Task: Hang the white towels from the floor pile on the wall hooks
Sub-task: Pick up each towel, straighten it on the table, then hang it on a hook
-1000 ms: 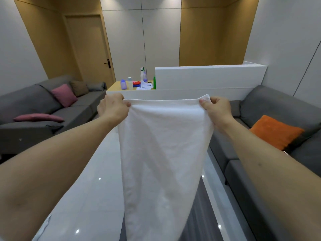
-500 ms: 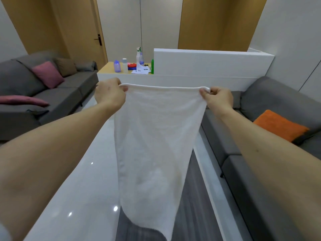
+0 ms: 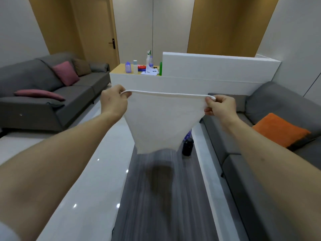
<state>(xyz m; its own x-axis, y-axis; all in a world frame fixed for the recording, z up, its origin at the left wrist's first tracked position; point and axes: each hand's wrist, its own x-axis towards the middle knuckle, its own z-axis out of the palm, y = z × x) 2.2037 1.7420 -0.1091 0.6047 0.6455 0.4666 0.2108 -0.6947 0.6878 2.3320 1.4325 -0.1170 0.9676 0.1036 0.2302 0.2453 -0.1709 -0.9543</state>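
The white towel hangs in mid-air in front of the person, clear of the floor, stretched by its top hem between both hands. The left hand makes its grip at the 9 o'clock end of that hem, fingers curled around the corner; the right hand pinches the 3 o'clock corner between thumb and fingertips. The hem runs nearly level from 9 to 3 o'clock, sagging only slightly in the middle, so the taut axis lies crosswise to the person while the cloth drops toward 6 o'clock and narrows to a blurred lower edge above the grey striped rug.

Both hands sit at about the same reach, so neither is clearly nearer to a target. No wall hook shows anywhere in this view, and neither does the floor pile; the hooks probably lie outside the frame, though I cannot tell on which side. Ahead at 12 o'clock stands the white partition with the desk beside it carrying bottles, and grey sofas flank the room at 9 and 3 o'clock.

The coming move seems to turn on that hem: whichever corner meets a hook first, the opposite hand has to keep the edge stretched so the cloth does not bunch.
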